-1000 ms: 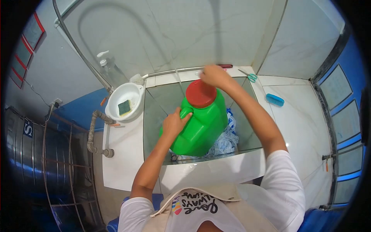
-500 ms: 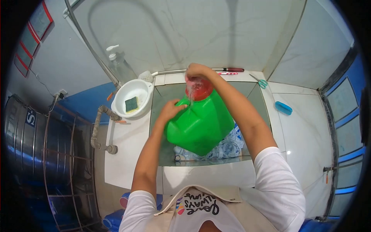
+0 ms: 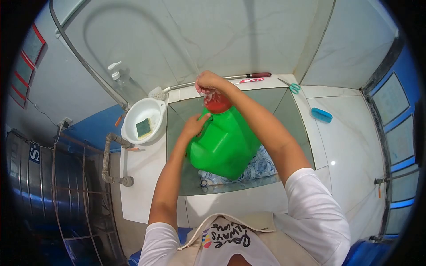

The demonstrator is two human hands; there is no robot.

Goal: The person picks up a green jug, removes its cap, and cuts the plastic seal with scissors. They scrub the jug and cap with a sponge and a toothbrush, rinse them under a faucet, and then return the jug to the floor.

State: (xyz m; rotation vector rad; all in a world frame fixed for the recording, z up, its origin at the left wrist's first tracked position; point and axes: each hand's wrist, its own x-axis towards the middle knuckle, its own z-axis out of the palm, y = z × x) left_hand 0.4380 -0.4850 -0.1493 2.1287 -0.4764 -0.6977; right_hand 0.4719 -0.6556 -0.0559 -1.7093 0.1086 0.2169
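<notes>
A large green jug (image 3: 224, 148) with a red neck (image 3: 218, 103) is tilted over a sunken basin (image 3: 284, 115). My left hand (image 3: 195, 127) is wrapped round the jug's handle, thumb on top. At the mouth of the red neck is my right hand (image 3: 208, 83), fingers closed and bent; what they hold, if anything, is hidden. Some clear water shows around those fingers. Below the jug, many clear and blue plastic pieces (image 3: 262, 166) lie at the bottom of the basin.
On the left ledge stands a white bowl (image 3: 128, 126) with a sponge (image 3: 143, 128); a pump bottle (image 3: 126, 84) is behind it. Along the back ledge lie a long-handled brush (image 3: 259, 75) and scissors (image 3: 293, 87). A blue brush (image 3: 321, 115) rests at right, pipes (image 3: 108, 155) at left.
The view has shifted slightly. My right hand has moved a little up and left from the jug's mouth, and less splashing water shows. My left hand still holds the handle.
</notes>
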